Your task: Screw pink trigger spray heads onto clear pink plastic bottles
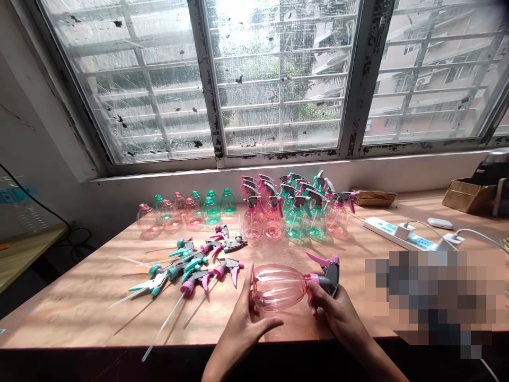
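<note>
1. Fitted: a cluster of pink and green spray bottles, trigger heads on, stands toward the desk's back edge.
2. In hand: a pink spray bottle lies sideways near the front edge, its trigger head at the neck; I cannot tell whether it is tight.
3. The right hand's fingers clamp the neck; the left hand braces the base, thumb spread apart.
4. Still unfitted: headless bottles toward the back-left corner, loose trigger heads left of centre.
5. Bottles: clear, glossy, plastic-looking, rounded; the held one ribbed lengthwise. Heads: opaque, angular, with thin translucent dip tubes.
</note>
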Available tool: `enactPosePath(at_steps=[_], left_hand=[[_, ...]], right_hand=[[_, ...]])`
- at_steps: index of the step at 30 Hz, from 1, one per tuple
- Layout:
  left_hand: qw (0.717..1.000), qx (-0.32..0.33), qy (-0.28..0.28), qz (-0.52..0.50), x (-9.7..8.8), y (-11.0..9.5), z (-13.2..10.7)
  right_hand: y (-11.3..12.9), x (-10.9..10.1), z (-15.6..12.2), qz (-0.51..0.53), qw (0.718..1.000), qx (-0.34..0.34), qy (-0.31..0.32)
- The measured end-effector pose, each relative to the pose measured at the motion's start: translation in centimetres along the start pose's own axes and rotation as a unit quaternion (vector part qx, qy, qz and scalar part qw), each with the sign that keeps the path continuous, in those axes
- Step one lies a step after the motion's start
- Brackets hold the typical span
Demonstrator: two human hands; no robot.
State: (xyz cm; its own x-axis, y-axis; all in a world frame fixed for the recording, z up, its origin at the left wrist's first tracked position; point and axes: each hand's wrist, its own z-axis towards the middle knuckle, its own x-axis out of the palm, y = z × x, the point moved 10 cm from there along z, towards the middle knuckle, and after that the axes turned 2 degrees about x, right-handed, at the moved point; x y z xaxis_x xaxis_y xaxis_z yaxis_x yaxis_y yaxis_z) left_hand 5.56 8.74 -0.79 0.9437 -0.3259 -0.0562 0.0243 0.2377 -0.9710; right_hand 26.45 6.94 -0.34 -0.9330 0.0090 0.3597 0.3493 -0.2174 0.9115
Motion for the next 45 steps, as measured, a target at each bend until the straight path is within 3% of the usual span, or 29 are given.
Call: enactPosePath(at_steps=[7, 13, 19, 25, 29, 34, 40, 45], left_hand=[[0.999, -0.048, 0.021, -0.014, 0.2, 0.2, -0.4], [0.998, -0.016, 0.042, -0.040, 0.7, -0.9, -0.3], [0.996, -0.047, 0.048, -0.052, 0.7, -0.6, -0.4], [0.997, -0.033, 0.053, -0.051, 0.9, -0.5, -0.2], [0.999, 0.009, 0.049, -0.014, 1.0, -1.7, 0.0], [0.998, -0.029, 0.056, -0.030, 1.1, -1.8, -0.3], [0.996, -0.015, 0.062, -0.063, 1.2, -1.5, -0.2], [0.999, 0.009, 0.040, -0.006, 0.8, -1.2, 0.1]], right_hand=[[0.0, -0.2, -0.1, 0.009, 1.000, 0.007, -0.017], [0.2, -0.1, -0.2, 0.003, 1.000, 0.005, -0.015], [0.1, -0.1, -0.3, 0.001, 1.000, 0.013, -0.017], [0.5, 0.1, -0.3, -0.005, 1.000, 0.010, -0.019], [0.6, 0.1, -0.3, 0.000, 0.999, 0.018, -0.030], [0.5, 0.1, -0.3, -0.001, 0.999, 0.021, -0.032], [0.4, 0.0, -0.3, 0.006, 1.000, 0.016, -0.026], [0.5, 0.1, -0.3, 0.006, 1.000, 0.017, -0.020]])
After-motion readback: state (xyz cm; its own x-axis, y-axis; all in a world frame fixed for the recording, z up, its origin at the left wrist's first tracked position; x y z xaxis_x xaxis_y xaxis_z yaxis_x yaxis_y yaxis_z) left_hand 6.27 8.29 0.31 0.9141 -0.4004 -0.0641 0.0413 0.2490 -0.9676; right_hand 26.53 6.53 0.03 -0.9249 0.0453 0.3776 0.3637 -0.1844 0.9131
